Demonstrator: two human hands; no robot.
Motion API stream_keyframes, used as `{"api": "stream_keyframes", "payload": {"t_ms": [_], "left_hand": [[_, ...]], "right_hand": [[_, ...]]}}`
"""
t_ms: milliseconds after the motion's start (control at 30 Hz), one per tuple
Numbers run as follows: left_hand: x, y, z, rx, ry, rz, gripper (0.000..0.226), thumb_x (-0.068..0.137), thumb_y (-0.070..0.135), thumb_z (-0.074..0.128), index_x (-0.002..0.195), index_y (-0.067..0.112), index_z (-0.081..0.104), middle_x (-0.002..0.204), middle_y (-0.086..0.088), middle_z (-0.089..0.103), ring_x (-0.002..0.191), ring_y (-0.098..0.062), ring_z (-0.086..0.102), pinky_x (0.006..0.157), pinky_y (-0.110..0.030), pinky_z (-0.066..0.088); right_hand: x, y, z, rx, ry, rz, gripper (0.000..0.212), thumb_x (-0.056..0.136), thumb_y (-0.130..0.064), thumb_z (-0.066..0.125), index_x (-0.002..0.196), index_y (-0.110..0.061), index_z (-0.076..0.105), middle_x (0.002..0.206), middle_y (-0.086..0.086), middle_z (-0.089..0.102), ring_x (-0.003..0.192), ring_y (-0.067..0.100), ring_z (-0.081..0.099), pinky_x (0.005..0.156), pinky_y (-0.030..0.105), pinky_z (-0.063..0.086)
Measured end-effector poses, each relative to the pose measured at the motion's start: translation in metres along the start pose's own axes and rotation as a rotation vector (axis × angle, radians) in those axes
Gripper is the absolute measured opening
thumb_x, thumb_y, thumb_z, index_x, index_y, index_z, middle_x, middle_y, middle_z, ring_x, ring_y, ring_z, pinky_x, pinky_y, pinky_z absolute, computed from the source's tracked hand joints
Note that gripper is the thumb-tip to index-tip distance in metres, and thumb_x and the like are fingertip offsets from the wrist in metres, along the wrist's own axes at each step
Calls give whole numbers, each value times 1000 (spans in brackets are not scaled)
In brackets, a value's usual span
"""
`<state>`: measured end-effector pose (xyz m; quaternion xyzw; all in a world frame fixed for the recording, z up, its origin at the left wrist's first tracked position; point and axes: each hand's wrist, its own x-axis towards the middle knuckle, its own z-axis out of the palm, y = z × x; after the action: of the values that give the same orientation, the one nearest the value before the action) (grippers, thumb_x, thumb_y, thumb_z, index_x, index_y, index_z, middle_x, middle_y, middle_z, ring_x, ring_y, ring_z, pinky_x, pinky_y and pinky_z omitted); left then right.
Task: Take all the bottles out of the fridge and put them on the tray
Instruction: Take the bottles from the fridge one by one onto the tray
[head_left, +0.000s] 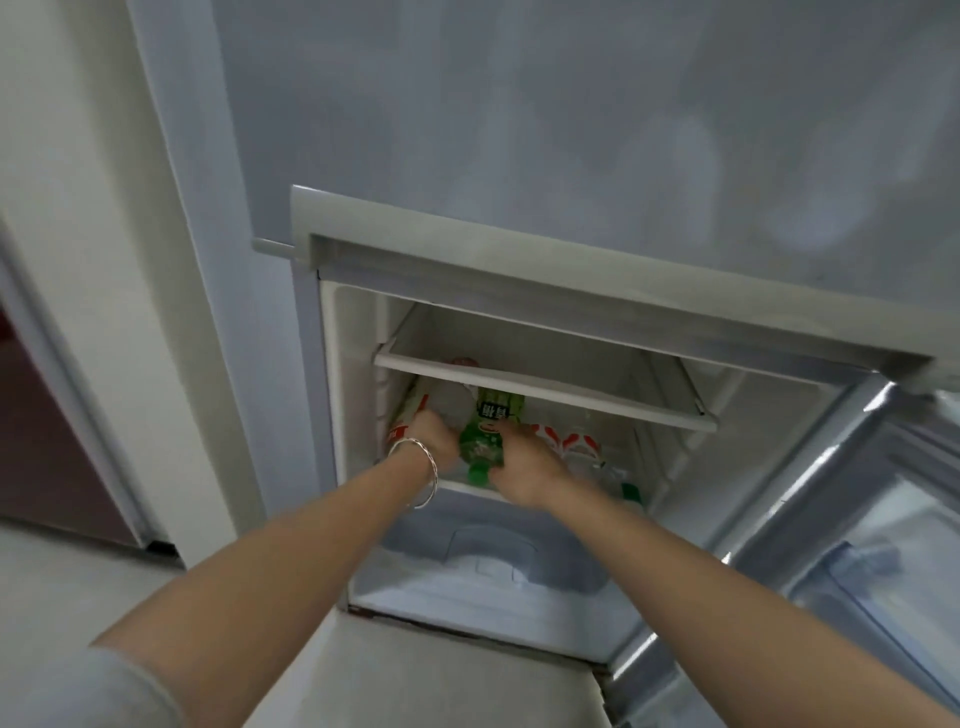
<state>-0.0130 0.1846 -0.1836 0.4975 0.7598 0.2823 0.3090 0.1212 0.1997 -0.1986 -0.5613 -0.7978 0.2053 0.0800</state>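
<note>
Green bottle (482, 441) between both hands (434, 434) (522, 465) inside the fridge (519, 270).

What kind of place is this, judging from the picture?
Probably a home kitchen or a room beside it. An open fridge holds drink bottles, among them a green bottle between both hands; a pale wall and light floor surround it.

Green bottle (482, 441) lying on its side on the open fridge (519, 291) lower shelf, green cap toward the front; red-labelled clear bottles (571, 447) lying just beside it.
</note>
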Motion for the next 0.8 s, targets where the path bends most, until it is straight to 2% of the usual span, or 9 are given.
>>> {"api": "stream_keyframes", "payload": {"t_ms": [200,333,433,500,567,600,667,733,800], "left_hand": [[-48,-2,-28,67,-31,44,33,92,14,53,121,-2,60,118,-18,65,109,-33,62,92,-35,50],[-82,9,-56,249,-58,82,31,92,21,53,111,-1,62,104,-16,68,89,-29,63,69,-30,45],[-103,32,-75,294,-56,129,22,85,24,57,72,7,58,66,-8,59,57,-19,53,50,-25,36],[-121,57,-86,331,-35,166,33,85,24,58,57,11,48,56,-7,50,48,-18,45,46,-25,32],[-136,82,-93,379,-34,210,31,82,30,60,60,9,54,61,-14,55,51,-26,51,49,-24,34],[-143,92,-95,397,-43,226,32,81,32,61,61,8,55,62,-14,56,51,-25,49,50,-25,34],[-160,116,-99,451,-37,279,36,80,36,60,58,10,52,62,-12,58,49,-20,44,50,-26,35],[-177,141,-99,468,-6,346,38,78,42,61,56,12,54,59,-8,59,51,-22,49,53,-26,38],[-192,162,-101,520,57,446,38,76,45,59,56,13,55,57,-4,56,56,-23,49,51,-26,36]], "right_hand": [[-25,-16,-9,-3,-36,-58,59,84,-15,61,139,-11,40,131,14,50,115,31,54,92,34,48],[-43,-29,-30,-22,-108,-76,71,84,-19,60,146,-15,28,140,14,42,121,31,50,98,33,45],[-61,-40,-51,-24,-131,-91,78,78,-19,63,147,-20,26,139,6,42,122,27,51,96,27,44],[-72,-41,-68,-40,-108,-96,80,73,-24,69,143,-20,29,135,6,50,116,26,56,95,31,48],[-82,-39,-84,-60,-113,-113,85,70,-27,75,141,-18,29,130,6,53,113,29,57,89,32,48],[-89,-39,-93,-85,-124,-122,84,66,-26,78,137,-18,34,124,7,56,110,30,59,87,34,51],[-111,-38,-112,-112,-114,-175,61,66,-20,79,120,-16,51,112,9,64,102,29,63,84,39,56],[-131,-33,-131,-92,-114,-230,43,73,-16,77,111,-14,57,113,9,65,100,24,63,89,38,55],[-148,-28,-149,-21,-135,-254,47,74,-24,80,114,-16,58,118,5,65,102,20,61,95,38,52]]}}
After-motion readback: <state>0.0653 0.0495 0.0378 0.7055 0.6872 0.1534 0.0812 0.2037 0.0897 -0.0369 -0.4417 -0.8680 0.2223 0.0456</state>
